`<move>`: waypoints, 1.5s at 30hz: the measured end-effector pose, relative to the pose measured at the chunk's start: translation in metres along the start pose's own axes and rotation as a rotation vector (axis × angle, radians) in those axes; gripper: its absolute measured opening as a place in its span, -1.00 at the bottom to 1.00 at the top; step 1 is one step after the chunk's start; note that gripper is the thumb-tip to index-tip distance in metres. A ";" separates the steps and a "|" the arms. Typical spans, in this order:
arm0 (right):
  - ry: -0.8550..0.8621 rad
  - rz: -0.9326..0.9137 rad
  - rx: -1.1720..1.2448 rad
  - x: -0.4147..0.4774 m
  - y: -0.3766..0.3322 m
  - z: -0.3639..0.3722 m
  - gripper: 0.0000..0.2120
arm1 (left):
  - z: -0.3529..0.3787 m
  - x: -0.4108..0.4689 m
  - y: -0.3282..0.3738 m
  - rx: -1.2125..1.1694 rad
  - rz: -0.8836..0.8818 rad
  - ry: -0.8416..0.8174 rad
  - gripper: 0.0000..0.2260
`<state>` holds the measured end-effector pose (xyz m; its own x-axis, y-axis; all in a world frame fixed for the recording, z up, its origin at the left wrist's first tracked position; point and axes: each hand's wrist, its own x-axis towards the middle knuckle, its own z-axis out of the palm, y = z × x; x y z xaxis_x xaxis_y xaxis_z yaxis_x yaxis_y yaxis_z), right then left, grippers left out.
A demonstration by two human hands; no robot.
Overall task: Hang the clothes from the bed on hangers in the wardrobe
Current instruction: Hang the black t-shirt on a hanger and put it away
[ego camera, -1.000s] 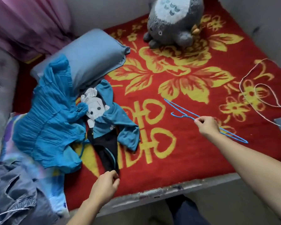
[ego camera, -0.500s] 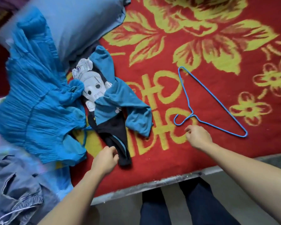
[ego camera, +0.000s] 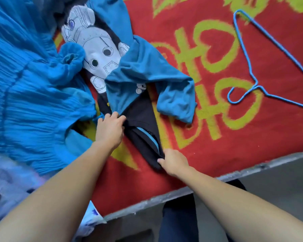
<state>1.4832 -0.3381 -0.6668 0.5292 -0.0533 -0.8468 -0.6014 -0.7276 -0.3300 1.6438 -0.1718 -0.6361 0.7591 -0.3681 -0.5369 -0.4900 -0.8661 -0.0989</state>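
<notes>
A small blue and black shirt with a grey robot print lies crumpled on the red bed cover. My left hand grips the shirt's black part near its middle. My right hand pinches the shirt's lower black tip by the front edge of the bed. A blue wire hanger lies flat on the cover to the right, apart from both hands. A pleated blue garment lies to the left, touching the shirt.
The grey bed edge runs diagonally below my hands, with dark trouser legs under it. Pale grey-blue fabric is heaped at the lower left.
My right hand has left the hanger on the cover and moved left onto the shirt's lower tip. My left hand slid up the shirt. The view has moved closer.
</notes>
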 end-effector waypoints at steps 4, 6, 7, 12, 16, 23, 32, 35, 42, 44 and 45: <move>-0.006 -0.048 0.199 -0.026 0.015 -0.026 -0.79 | 0.004 -0.029 -0.005 -0.085 0.044 0.076 -0.91; 0.041 -0.099 0.231 -0.047 0.018 -0.057 -0.87 | -0.003 -0.048 -0.003 -0.118 0.040 0.059 -0.86; 0.065 -0.134 0.232 -0.059 0.018 -0.073 -0.87 | -0.008 -0.057 0.000 -0.150 0.023 0.052 -0.77; 0.128 -0.324 0.185 -0.119 0.011 -0.139 -0.73 | -0.067 -0.071 0.031 -0.347 0.029 0.264 -0.43; 0.164 -0.437 0.223 -0.175 0.010 -0.180 -0.77 | -0.130 -0.071 0.066 -0.303 0.019 0.241 -0.37; 0.175 -0.570 0.244 -0.269 0.070 -0.226 -0.89 | -0.163 -0.113 0.127 -0.264 -0.017 0.104 -0.80; 0.273 -0.548 0.172 -0.317 0.183 -0.282 -0.60 | -0.203 -0.215 0.188 -0.997 -0.241 0.406 -0.88; 0.399 -0.630 0.237 -0.343 0.179 -0.312 -0.56 | -0.247 -0.253 0.195 -1.169 -0.300 0.574 -0.91; 0.592 -0.843 0.474 -0.428 0.129 -0.375 -0.62 | -0.360 -0.349 0.207 -1.139 -0.110 0.872 -0.82; 0.617 -0.876 0.529 -0.458 0.112 -0.386 -0.69 | -0.382 -0.373 0.204 -1.115 -0.088 0.928 -0.78; 0.598 -0.895 0.581 -0.472 0.104 -0.388 -0.73 | -0.390 -0.384 0.200 -1.109 -0.083 0.957 -0.77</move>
<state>1.4029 -0.6543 -0.1393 0.9929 -0.1083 0.0491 0.0190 -0.2631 -0.9646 1.4217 -0.3359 -0.1227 0.9731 -0.0011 0.2304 -0.1939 -0.5438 0.8165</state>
